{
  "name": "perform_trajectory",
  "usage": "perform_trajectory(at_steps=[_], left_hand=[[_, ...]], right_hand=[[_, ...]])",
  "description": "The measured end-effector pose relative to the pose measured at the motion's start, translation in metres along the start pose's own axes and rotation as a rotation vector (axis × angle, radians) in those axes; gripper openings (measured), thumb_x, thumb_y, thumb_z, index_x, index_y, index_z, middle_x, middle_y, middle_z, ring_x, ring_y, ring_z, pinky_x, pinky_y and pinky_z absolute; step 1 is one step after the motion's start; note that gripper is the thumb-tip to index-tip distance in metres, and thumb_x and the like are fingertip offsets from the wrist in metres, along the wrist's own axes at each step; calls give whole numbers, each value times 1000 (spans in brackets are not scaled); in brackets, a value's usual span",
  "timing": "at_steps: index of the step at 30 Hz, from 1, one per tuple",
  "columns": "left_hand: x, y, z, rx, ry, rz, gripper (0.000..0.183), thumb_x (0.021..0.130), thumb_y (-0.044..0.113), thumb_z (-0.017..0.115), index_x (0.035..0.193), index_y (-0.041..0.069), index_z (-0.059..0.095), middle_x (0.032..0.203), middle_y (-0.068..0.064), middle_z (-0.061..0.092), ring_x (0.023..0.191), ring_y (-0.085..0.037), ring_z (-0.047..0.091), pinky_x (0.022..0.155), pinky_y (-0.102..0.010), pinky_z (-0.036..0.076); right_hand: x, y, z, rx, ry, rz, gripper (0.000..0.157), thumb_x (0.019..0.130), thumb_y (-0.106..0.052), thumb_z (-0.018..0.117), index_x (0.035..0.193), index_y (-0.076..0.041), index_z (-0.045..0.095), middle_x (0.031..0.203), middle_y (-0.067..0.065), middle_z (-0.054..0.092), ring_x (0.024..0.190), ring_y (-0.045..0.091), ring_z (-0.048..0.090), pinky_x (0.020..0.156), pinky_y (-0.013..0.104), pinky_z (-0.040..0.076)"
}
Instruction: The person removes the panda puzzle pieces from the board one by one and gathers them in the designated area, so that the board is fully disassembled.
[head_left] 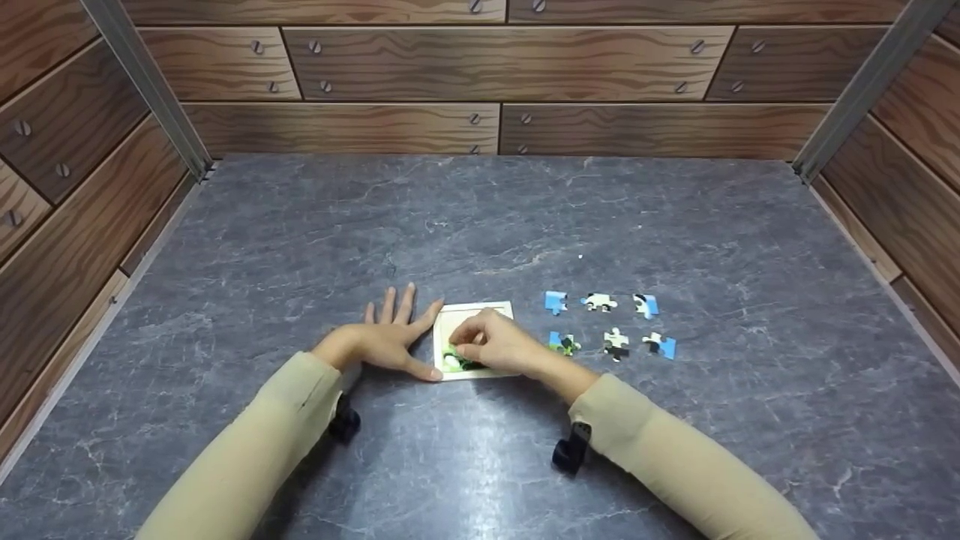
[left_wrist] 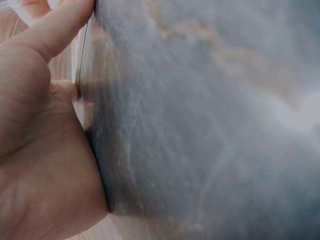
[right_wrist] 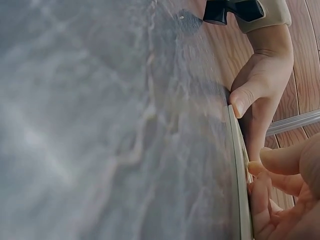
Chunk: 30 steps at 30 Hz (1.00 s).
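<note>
A small square puzzle tray (head_left: 439,337) with a pale raised rim lies on the table. Green, black and white puzzle pieces (head_left: 452,362) sit in its lower part, partly covered by my right hand (head_left: 491,341). That hand bends over the tray, thumb and index fingertips close together at the pieces; whether they pinch one is hidden. On the tray's left side, my left hand (head_left: 394,341) rests with fingers spread, its thumb at the lower left corner and index finger at the upper left. The right wrist view shows the left thumb (right_wrist: 244,100) against the tray's edge (right_wrist: 240,180).
Right of the tray lie several loose pieces in two rows, among them a blue one (head_left: 555,302), a white and black one (head_left: 616,343) and a green and blue one (head_left: 562,343). Wood-patterned walls (head_left: 495,64) border the grey marbled table (head_left: 375,225).
</note>
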<state>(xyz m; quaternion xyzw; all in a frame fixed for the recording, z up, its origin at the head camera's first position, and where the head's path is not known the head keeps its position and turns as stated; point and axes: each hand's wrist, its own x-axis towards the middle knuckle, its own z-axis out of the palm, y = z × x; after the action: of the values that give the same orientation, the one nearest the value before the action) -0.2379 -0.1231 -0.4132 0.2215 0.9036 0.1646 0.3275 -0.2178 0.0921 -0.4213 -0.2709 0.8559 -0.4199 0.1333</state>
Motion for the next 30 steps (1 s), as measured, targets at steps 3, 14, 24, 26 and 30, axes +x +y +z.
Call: perform_trajectory(at_steps=[3,14,24,26,30], left_hand=[[0,0,0,5,8,10,113,69,74,58,147,33,-14,144,-14,-37,127,-34,-37,98,-60,-21],[1,0,1,23,10,1,112,71,71,59,147,32,-14,143,-15,-38,126,-35,-38,98,-60,-20],[1,2,0,25,11,-18,110,72,70,59,147,34,-14,143,-12,-38,126,-34,-38,99,-58,-20],[1,2,0,25,12,-14,110,72,70,59,147,34,-13,143,-13,-38,126,-34,-38,99,-59,-20],[0,1,1,28,17,-9,110,72,70,59,147,33,-13,143,-14,-37,126,-35,-37,99,-59,-20]], right_hand=[[-1,0,0,1,-3,-13,15,81,-4,63,94,0,70,84,1,59,78,14,48,67,28,43],[1,1,0,117,-36,70,17,80,-1,62,97,1,64,88,4,60,77,13,52,71,27,44],[-1,0,0,280,-24,105,15,84,2,62,98,4,61,81,1,57,74,11,52,67,23,42],[-1,1,1,283,-18,112,16,83,3,62,99,5,61,81,1,58,73,11,52,67,23,42],[0,1,2,279,-15,136,18,84,2,63,101,4,64,81,1,59,73,11,53,67,22,43]])
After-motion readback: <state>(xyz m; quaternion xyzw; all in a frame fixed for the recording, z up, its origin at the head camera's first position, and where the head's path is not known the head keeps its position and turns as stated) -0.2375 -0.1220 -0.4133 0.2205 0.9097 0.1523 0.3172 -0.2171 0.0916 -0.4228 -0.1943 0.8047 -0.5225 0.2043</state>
